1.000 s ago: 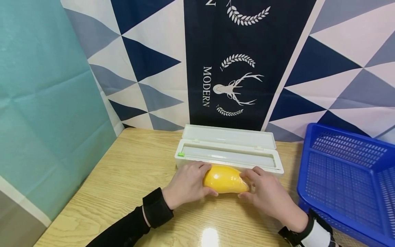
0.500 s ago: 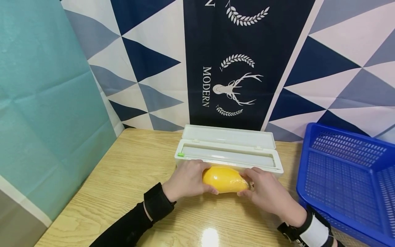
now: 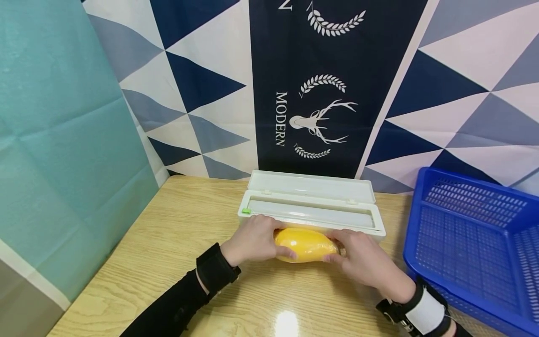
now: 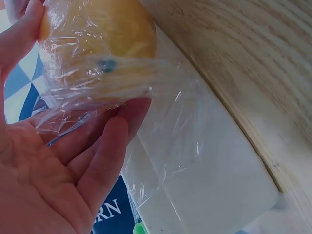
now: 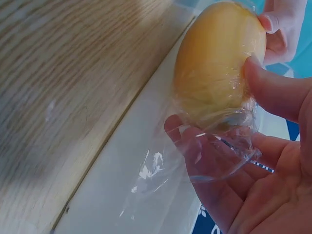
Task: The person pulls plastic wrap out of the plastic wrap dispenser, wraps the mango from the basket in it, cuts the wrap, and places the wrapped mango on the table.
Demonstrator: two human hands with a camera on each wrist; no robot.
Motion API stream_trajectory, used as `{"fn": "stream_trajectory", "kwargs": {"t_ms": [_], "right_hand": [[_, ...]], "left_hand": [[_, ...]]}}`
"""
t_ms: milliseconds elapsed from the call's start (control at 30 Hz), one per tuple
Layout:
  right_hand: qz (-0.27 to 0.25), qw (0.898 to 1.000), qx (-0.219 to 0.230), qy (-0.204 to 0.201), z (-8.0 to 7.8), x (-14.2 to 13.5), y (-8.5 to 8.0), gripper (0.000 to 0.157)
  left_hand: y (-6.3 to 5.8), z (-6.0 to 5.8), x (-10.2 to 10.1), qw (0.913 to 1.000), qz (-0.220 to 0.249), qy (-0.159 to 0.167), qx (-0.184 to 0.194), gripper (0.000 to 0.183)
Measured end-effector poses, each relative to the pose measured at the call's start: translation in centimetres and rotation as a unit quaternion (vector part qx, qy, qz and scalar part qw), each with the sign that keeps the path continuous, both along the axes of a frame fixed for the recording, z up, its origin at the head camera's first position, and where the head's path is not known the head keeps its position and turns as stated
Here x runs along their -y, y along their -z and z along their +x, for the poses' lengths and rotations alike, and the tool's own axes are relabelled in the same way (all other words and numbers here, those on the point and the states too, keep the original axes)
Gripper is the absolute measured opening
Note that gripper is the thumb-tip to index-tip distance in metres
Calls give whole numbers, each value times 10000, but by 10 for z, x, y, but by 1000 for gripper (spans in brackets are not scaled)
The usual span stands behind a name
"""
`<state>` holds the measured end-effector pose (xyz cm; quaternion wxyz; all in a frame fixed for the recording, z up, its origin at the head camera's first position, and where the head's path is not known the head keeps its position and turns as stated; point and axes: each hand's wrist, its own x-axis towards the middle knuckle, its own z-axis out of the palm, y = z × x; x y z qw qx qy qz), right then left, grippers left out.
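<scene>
Both hands hold a yellow mango point(image 3: 305, 244) wrapped in clear cling film point(image 4: 170, 112), lying sideways just in front of a white cling film dispenser point(image 3: 372, 230). My left hand point(image 3: 254, 241) grips its left end, thumb on the near side. At the other end, my right hand point(image 3: 366, 257) has its thumb against the fruit and its fingers behind the film. Loose film trails past the fingertips of both hands in the wrist views. The dispenser's lid point(image 3: 311, 185) stands back, showing a pale roll point(image 3: 311, 211) and a green slider point(image 3: 246, 211).
A blue plastic basket point(image 3: 410, 255) stands on the right of the wooden table point(image 3: 189, 220). Patterned cloth point(image 3: 210, 107) hangs behind the table, and a teal sheet point(image 3: 71, 140) hangs along the left.
The mango has shifted slightly left between the hands. The left thumb lies further over its near face than before. The dispenser and basket stay where they were.
</scene>
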<state>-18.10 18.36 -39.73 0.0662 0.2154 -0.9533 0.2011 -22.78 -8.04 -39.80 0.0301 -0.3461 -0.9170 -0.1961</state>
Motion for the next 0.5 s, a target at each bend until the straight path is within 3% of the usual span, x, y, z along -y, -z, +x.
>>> {"fn": "stream_trajectory", "kwargs": {"t_ms": [300,500], "right_hand": [[194,9997,78,-80,-2,2,1,35],[258,9996,72,-131,-3,1,3,34]], "left_hand": [[1,-1,0,9984,-94,-360,429,67],[4,0,0,9958,-4,-687,606,63]]}}
